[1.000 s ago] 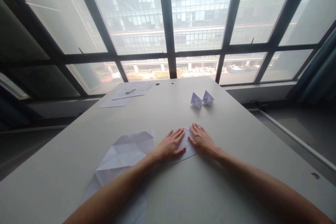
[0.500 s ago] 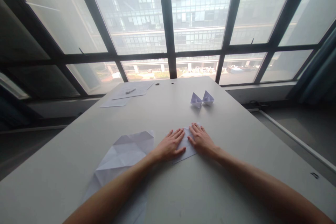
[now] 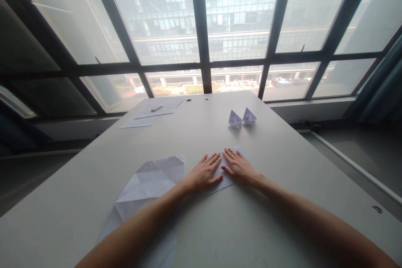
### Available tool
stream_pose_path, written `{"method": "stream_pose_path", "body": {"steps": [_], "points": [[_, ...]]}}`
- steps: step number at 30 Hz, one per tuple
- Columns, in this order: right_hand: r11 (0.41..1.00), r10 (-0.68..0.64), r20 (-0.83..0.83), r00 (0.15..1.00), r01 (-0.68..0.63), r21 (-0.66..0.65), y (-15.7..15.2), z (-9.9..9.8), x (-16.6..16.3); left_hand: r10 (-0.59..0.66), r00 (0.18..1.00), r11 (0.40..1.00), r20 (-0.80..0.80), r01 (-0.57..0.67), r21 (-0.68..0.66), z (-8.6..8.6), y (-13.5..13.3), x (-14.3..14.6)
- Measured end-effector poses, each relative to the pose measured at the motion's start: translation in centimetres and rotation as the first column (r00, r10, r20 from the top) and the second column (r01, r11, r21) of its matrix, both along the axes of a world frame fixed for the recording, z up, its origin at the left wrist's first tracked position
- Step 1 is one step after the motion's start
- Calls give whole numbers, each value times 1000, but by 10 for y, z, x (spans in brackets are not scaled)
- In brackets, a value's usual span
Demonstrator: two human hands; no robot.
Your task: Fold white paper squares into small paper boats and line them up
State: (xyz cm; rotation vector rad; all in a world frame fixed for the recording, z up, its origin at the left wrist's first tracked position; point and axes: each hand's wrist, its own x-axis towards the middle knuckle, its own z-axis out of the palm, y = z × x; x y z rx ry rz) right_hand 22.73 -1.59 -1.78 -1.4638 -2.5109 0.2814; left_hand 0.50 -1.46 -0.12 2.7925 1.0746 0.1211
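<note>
Folded paper (image 3: 226, 181) on the table (image 3: 201, 234).

My left forearm (image 3: 138, 222) hides part of a creased sheet (image 3: 150, 180); my left hand (image 3: 204, 173) and right hand (image 3: 241, 167), fingers open and outstretched, cover the paper's sides; a dark mark (image 3: 377, 209) is too small to read.

Much of the folded paper (image 3: 226, 180) lies hidden beneath the left hand (image 3: 204, 174) and the right hand (image 3: 240, 168), so its full outline cannot be told, and both palms are out of sight. The left forearm (image 3: 135, 227) covers part of the creased sheet (image 3: 150, 182), and the bottom edge cuts off that sheet, that arm and the right forearm (image 3: 314, 217). The table (image 3: 282, 150) runs past the bottom edge too. On the loose sheets (image 3: 138, 122) at the far left, a white thing (image 3: 156, 109) is too small to name, as is the dark mark (image 3: 377, 209) near the table's right side. The building (image 3: 238, 19) outside is blurred by glare
</note>
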Motion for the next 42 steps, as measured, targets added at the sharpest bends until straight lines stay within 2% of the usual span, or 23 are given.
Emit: {"method": "stream_pose_path", "body": {"steps": [9,12,14,17,19,22,25,30,35,38,42], "points": [[964,-266,9,964,266,10,10,-6,12,-1,1000,1000,-13,1,-1,3,-1,0],[950,-305,-13,952,305,66,9,-3,11,1,1000,1000,-7,-1,1,3,-1,0],[949,-265,-49,963,269,163,6,1,9,2,1000,1000,-7,-2,0,3,-1,0],[955,-117,-88,989,136,262,0,6,2,-2,1000,1000,-7,2,4,2,-1,1],[973,-34,-89,995,54,226,-3,6,-2,6,1000,1000,-6,-6,14,1,-1,1],[995,19,-64,998,-13,95,-4,1,-6,47,999,998,-12,-46,31,-3,-1,1],[1000,7,-35,999,-6,29,-1,-3,-5,75,997,996,-19,-74,41,-7,0,1],[998,-37,-13,999,38,42,4,-2,2,76,997,997,-24,-76,34,-4,0,2],[996,-35,7,999,34,82,8,4,12,36,999,999,-4,-35,27,0,0,1],[988,-15,21,1000,12,154,8,13,16,52,998,998,46,-53,30,-2,1,1],[965,-117,34,993,106,242,0,25,12,105,985,993,135,-112,47,-6,2,2]]}}
